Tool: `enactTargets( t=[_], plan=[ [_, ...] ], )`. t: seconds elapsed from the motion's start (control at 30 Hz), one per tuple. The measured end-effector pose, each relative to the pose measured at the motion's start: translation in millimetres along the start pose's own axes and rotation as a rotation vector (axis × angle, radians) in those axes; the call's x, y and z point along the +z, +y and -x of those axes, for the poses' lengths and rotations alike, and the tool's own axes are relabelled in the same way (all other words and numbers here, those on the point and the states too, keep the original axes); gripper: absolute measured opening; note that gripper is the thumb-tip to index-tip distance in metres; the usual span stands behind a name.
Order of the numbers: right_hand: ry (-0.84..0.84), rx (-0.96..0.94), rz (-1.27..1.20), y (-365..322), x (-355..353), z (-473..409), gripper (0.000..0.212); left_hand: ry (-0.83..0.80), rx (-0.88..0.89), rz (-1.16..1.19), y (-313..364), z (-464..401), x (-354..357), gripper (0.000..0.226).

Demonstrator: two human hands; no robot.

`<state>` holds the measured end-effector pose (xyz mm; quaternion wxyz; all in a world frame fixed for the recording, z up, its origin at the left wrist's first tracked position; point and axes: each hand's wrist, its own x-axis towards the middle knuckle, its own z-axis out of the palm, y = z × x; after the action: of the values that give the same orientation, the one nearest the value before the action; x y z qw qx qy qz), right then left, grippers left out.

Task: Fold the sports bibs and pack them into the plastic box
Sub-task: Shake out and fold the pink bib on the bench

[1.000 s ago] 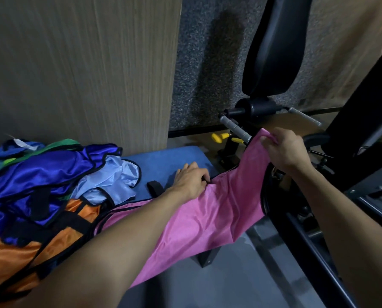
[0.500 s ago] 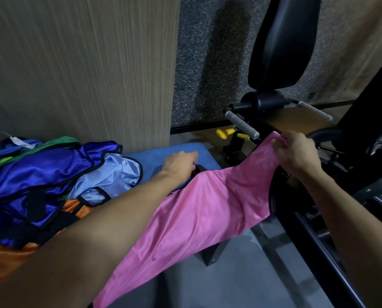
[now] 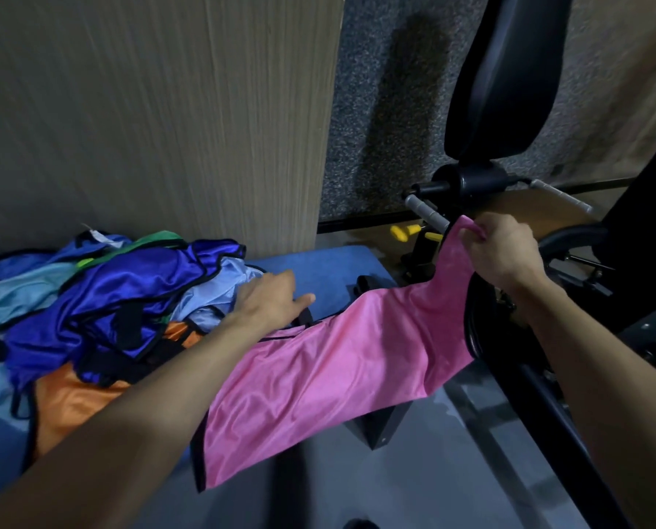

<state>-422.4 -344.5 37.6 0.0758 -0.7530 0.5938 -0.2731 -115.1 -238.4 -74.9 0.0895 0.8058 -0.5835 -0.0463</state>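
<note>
On the blue desk (image 3: 318, 267) lies one pink bib (image 3: 318, 379), stretched out long, its near end hanging over the front edge. The right hand (image 3: 503, 252) grips the far top corner in curled fingers and holds it up off the desk, beside a piece of black gym equipment (image 3: 498, 78). The left hand (image 3: 271, 299) rests flat on the desk with fingers straight and relaxed, holding nothing, right at the bib's black-trimmed upper edge and against the pile.

A second ago that left hand was further right, pinning the pink cloth down. It has since slid left toward the heap, and the bib now lies flatter and more spread out, with more of the blue desk bare beyond it. I'd judge the bib is being smoothed and lined up for its first fold; no fold is made yet.

Count: one pink bib being worked on, two hands, and one loose heap of unfolded bibs (image 3: 101, 295) to the left. In that heap I can pick out dark blue, light blue, orange and a strip of green, but they are too tangled to count singly. No plastic box is in view, so packing is still well off.
</note>
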Motion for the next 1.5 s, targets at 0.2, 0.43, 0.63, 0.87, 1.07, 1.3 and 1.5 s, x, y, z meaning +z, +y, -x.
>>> enactTargets(
  t=[0.2,0.43,0.63,0.87,1.07,1.3,1.5],
  plan=[
    [-0.008,-0.022,0.014,-5.2,4.8,3.6,0.028,-0.108,-0.054,0.297,2.4,1.2,15.6,0.019],
    [-0.01,-0.032,0.015,-2.9,8.3,1.1,0.025,0.021,-0.026,0.362,1.4,6.8,20.6,0.022],
    [-0.024,-0.046,-0.001,-3.5,11.7,-0.1,0.027,-0.142,0.403,0.096,1.7,12.5,20.5,0.037],
    [-0.022,-0.052,-0.014,-6.4,11.2,1.5,0.025,-0.232,0.455,0.229,-7.5,1.3,19.7,0.027],
    [-0.011,-0.042,-0.01,-8.3,5.2,3.9,0.029,-0.184,0.364,0.42,-19.2,-4.3,6.6,0.01],
    [-0.003,-0.051,-0.005,-9.6,5.4,4.7,0.028,-0.084,0.463,-0.065,-26.8,0.5,-9.4,0.013],
    [-0.008,-0.065,-0.011,-15.1,4.8,5.7,0.028,-0.008,0.482,0.075,-51.4,24.3,-26.7,0.03]
  ],
)
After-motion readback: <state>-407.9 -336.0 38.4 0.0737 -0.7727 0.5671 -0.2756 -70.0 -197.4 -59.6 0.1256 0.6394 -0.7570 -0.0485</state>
